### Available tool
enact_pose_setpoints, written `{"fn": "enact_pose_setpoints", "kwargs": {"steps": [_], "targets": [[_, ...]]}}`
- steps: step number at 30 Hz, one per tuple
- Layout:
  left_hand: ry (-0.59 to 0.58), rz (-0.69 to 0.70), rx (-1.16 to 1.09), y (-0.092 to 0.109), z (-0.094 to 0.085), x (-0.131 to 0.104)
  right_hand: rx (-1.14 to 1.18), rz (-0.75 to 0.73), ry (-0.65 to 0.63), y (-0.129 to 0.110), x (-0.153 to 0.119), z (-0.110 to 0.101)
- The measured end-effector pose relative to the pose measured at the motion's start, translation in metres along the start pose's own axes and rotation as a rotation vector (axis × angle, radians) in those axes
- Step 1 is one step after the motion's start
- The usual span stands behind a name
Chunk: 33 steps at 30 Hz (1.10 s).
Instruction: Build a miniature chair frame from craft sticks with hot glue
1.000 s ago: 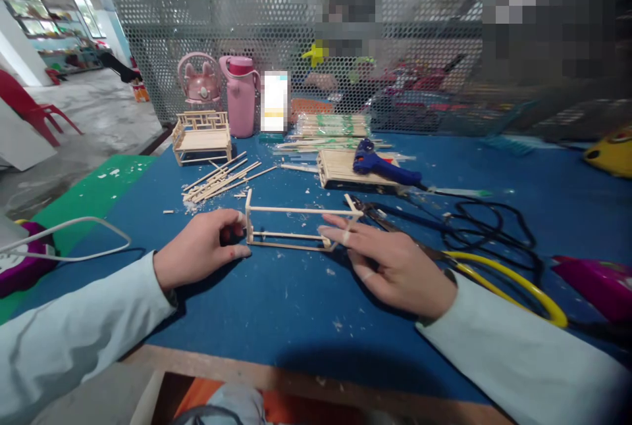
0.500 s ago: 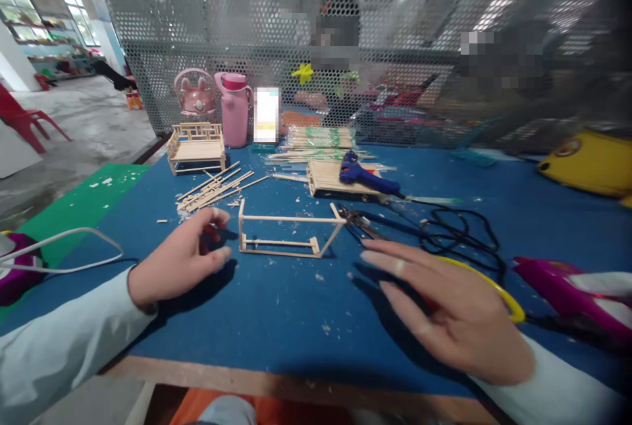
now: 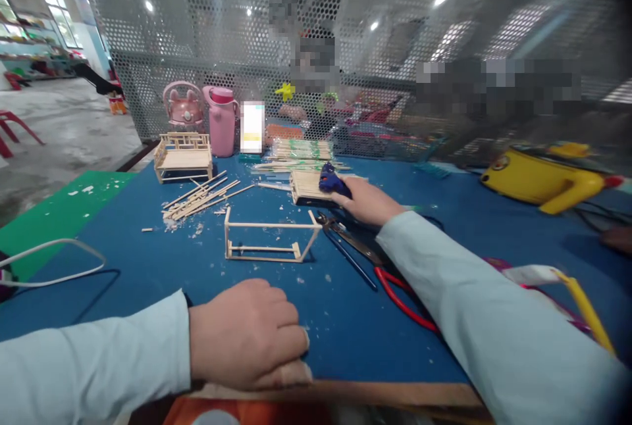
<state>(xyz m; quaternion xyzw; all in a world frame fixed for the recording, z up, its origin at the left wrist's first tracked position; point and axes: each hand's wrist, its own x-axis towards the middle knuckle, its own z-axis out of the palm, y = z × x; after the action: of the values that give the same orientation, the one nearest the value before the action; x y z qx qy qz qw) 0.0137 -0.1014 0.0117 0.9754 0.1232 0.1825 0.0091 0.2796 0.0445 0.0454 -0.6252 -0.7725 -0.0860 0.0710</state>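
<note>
My right hand (image 3: 368,200) is wrapped round the handle of a blue glue gun (image 3: 332,180), which lies over a small slatted wooden piece (image 3: 306,185). Curled on the table's front edge, my left hand (image 3: 251,333) has its fingers closed; whatever they hold, if anything, is hidden. Between the hands stands a thin wooden stick frame (image 3: 271,225). Black-and-red pliers (image 3: 363,247) lie beside it, partly under my right sleeve. Loose sticks (image 3: 200,200) are heaped behind the frame to the left.
A small wooden bench (image 3: 184,158), a pink bottle (image 3: 222,125) and a lit phone (image 3: 252,127) stand at the back before a perforated metal screen (image 3: 197,37). Bagged sticks (image 3: 301,149) lie beside them. A yellow pouch (image 3: 533,178) is at the right, a white cable (image 3: 64,283) at the left.
My right hand has reached forward and taken hold of the glue gun. My left hand has moved from beside the frame to the table's front edge and closed. The view has shifted right.
</note>
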Motion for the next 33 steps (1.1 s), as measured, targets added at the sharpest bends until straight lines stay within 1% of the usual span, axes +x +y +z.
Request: {"fn": "enact_pose_setpoints", "kwargs": {"steps": [2, 5, 7, 9, 13, 15, 17, 19, 21, 22, 24, 26, 28, 30, 33], "targets": [[0.012, -0.07, -0.006, -0.004, 0.006, -0.002, -0.038, 0.006, 0.015, 0.003, 0.005, 0.007], [0.022, -0.145, -0.045, -0.007, 0.009, -0.007, -0.076, 0.072, 0.066, 0.006, 0.007, 0.013], [0.021, -0.187, -0.069, -0.007, 0.009, -0.008, -0.08, 0.088, 0.042, 0.006, 0.009, 0.013], [0.023, -0.233, -0.093, -0.007, 0.009, -0.008, -0.101, 0.062, -0.003, 0.006, 0.013, 0.009], [0.032, -0.3, -0.147, -0.007, 0.012, -0.006, -0.127, 0.037, -0.088, 0.004, 0.018, -0.006], [0.04, -0.312, -0.163, -0.007, 0.013, -0.006, -0.034, 0.049, -0.12, 0.005, 0.018, -0.016], [0.05, -0.327, -0.167, -0.006, 0.013, -0.006, 0.141, 0.073, -0.121, 0.005, 0.015, -0.026], [0.053, -0.342, -0.167, -0.006, 0.012, -0.006, 0.377, 0.147, -0.077, 0.004, 0.006, -0.033], [0.052, -0.356, -0.165, -0.005, 0.01, -0.004, 0.627, 0.234, -0.023, 0.001, -0.006, -0.04], [0.052, -0.361, -0.162, -0.006, 0.009, -0.004, 0.729, 0.253, -0.002, -0.001, -0.014, -0.043], [0.046, -0.373, -0.142, -0.007, 0.008, -0.002, 0.849, 0.198, -0.015, -0.003, -0.029, -0.049], [0.042, -0.396, -0.098, -0.008, 0.009, 0.0, 0.84, 0.081, -0.08, -0.003, -0.042, -0.056], [0.048, -0.428, -0.042, -0.008, 0.012, 0.002, 0.8, -0.043, -0.169, -0.002, -0.051, -0.062], [0.051, -0.459, 0.003, -0.008, 0.014, 0.003, 0.77, -0.127, -0.272, -0.002, -0.056, -0.066], [0.04, -0.513, 0.021, -0.007, 0.016, 0.004, 0.774, -0.165, -0.426, -0.004, -0.057, -0.068]]}}
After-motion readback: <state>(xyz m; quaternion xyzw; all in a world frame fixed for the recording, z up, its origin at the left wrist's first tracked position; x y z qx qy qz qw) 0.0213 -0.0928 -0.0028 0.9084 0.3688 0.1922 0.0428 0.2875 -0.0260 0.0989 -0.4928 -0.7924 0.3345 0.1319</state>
